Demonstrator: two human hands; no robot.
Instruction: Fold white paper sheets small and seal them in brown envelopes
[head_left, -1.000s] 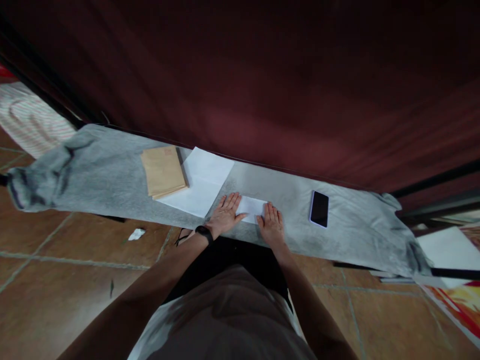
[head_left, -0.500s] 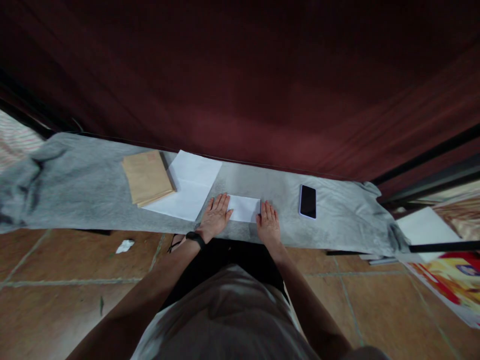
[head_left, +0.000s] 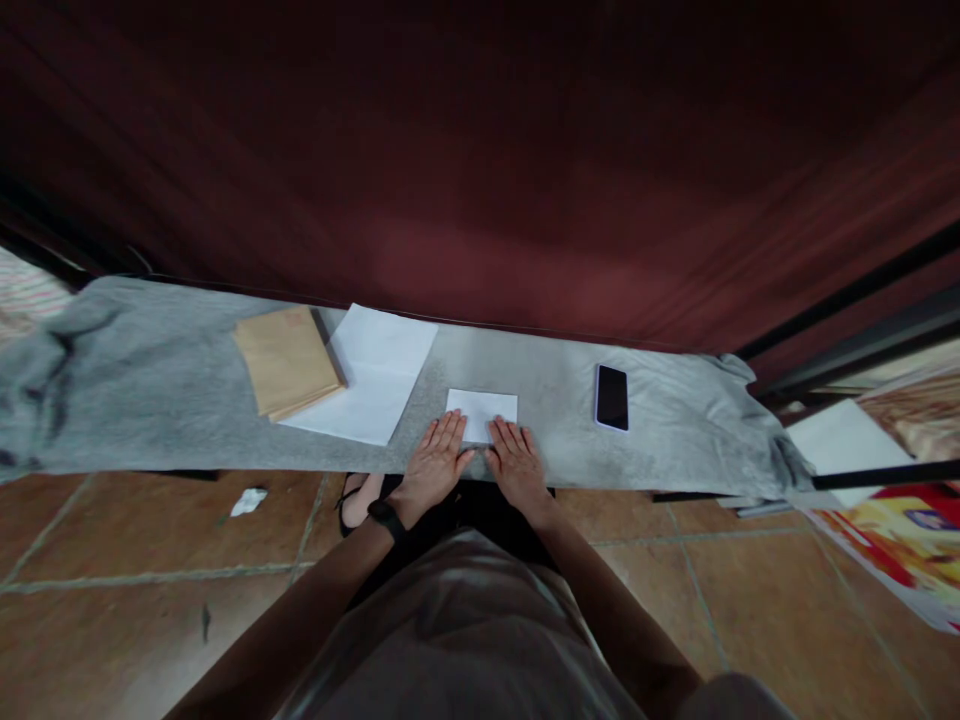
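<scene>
A small folded sheet of white paper [head_left: 484, 406] lies flat on the grey cloth, its long side running left to right. My left hand [head_left: 436, 460], with a dark band on the wrist, rests flat with fingers stretched over the paper's near left corner. Flat over the near right corner is my right hand [head_left: 516, 465], fingers extended. Both hands partly cover the near edge of the paper. To the left, a larger white sheet [head_left: 382, 365] lies partly under a stack of brown envelopes [head_left: 289, 360].
A phone [head_left: 612, 398] with a dark screen lies on the grey cloth [head_left: 690, 430] to the right. A dark red curtain [head_left: 480, 180] hangs along the far edge. On the tiled floor are a crumpled white scrap [head_left: 248, 501] and, at right, a red and yellow printed package [head_left: 900, 540].
My right hand has moved left and nearer, from the paper's right end onto its near right corner. My left hand has slid slightly toward me, uncovering the far left corner.
</scene>
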